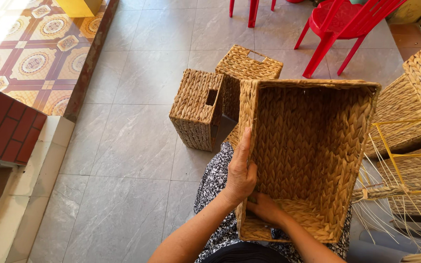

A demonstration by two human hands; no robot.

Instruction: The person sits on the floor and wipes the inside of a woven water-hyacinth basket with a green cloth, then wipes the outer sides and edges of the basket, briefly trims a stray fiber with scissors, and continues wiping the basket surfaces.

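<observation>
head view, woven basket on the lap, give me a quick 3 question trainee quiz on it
1. True or false: the left hand grips the outer side wall of the large woven basket.
2. Where is the right hand? A) on the red chair B) inside the basket near its bottom corner C) flat on the floor
3. How many smaller woven baskets stand on the grey tiled floor just beyond the held one?

Key
1. True.
2. B.
3. Two: one with a handle slot in its side, one behind it, near the red plastic chair.
</observation>
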